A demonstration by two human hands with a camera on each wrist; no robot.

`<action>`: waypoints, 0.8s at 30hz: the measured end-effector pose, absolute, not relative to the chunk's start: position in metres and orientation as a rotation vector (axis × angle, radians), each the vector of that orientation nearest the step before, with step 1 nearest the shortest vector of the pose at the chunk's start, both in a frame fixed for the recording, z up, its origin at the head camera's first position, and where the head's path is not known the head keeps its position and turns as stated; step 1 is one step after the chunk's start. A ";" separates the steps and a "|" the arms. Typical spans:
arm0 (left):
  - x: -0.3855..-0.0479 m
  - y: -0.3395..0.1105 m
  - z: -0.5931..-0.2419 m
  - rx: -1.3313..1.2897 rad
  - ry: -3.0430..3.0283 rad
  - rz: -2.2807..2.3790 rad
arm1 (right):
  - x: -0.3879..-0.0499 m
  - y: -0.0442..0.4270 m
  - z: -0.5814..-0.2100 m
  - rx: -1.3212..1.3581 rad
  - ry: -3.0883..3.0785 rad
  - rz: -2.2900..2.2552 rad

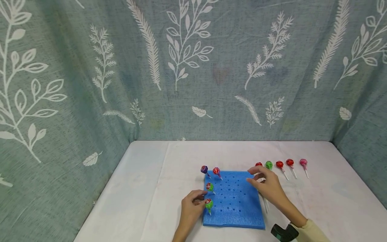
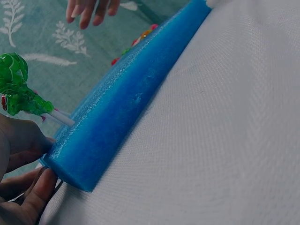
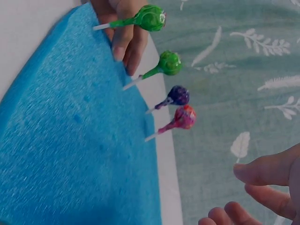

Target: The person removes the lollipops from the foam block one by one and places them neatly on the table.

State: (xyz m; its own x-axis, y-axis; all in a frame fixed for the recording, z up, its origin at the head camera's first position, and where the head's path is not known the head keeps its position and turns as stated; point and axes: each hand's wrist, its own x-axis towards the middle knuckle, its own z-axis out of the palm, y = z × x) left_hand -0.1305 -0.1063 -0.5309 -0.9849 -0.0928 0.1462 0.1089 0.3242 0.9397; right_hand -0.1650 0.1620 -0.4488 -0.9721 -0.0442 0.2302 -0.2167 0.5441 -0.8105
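Observation:
A blue foam board with rows of small holes lies on the table. Along its left side, lollipops stand in it by their sticks: a purple one, a pink-red one and two green ones, the nearer close to the left hand. My left hand grips the board's left edge between thumb and fingers. Over the right edge hovers my right hand, thumb and fingers apart with nothing between them; in the right wrist view its fingers are loosely bent.
Right of the board lies a row of wrapped lollipops, among them a green one, a red one and a pink one. White sticks show beside the board's right edge. A leaf-patterned curtain surrounds the white table.

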 end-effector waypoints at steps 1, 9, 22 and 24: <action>-0.130 -0.106 -0.530 -0.016 -2.404 -1.737 | -0.165 0.160 -0.448 0.230 -2.592 1.399; -0.129 -0.106 -0.527 -0.005 -2.379 -1.775 | -0.170 0.145 -0.447 0.270 -2.568 1.418; -0.130 -0.106 -0.529 -0.006 -2.422 -1.721 | -0.180 0.130 -0.448 0.319 -2.544 1.463; -0.130 -0.106 -0.530 -0.005 -2.425 -1.721 | -0.182 0.127 -0.448 0.329 -2.538 1.462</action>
State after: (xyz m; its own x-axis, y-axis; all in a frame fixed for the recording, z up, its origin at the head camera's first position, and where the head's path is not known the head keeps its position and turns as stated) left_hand -0.1305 -0.1064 -0.5297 -0.9860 -0.0937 0.1380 0.0993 0.3349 0.9370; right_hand -0.1818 0.1271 -0.4480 -0.9564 -0.0945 0.2762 -0.2863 0.4880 -0.8245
